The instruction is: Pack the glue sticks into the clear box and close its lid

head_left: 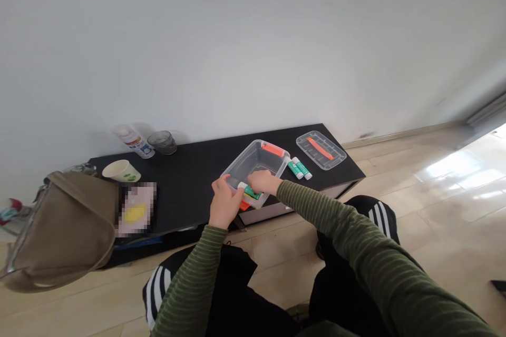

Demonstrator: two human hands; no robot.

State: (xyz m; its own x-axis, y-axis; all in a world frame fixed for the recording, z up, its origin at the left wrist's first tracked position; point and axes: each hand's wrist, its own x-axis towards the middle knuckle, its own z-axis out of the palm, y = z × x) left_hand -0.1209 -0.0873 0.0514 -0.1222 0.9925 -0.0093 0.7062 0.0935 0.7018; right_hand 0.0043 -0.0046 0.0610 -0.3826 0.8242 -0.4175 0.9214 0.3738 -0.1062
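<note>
A clear plastic box (pixel 236 166) with orange latches stands without its lid near the right part of the black cabinet. My left hand (pixel 224 204) is closed on its near left rim, thumb toward me. Over the near end of the box, my right hand (pixel 264 182) reaches in with curled fingers. A green and white glue stick (pixel 250 191) lies at those fingers and close to my left thumb; the right hand appears to grip it, though its fingertips are hidden. Two more sticks like it, one glue stick (pixel 294 168) beside another (pixel 302 168), lie right of the box.
The clear lid (pixel 306 148) with an orange handle lies at the cabinet's right end. Toward the left are a spray can (pixel 136 143), a dark glass (pixel 163 142), a paper cup (pixel 118 170) and a brown bag (pixel 71 226). A wall rises behind the black cabinet top (pixel 197 168).
</note>
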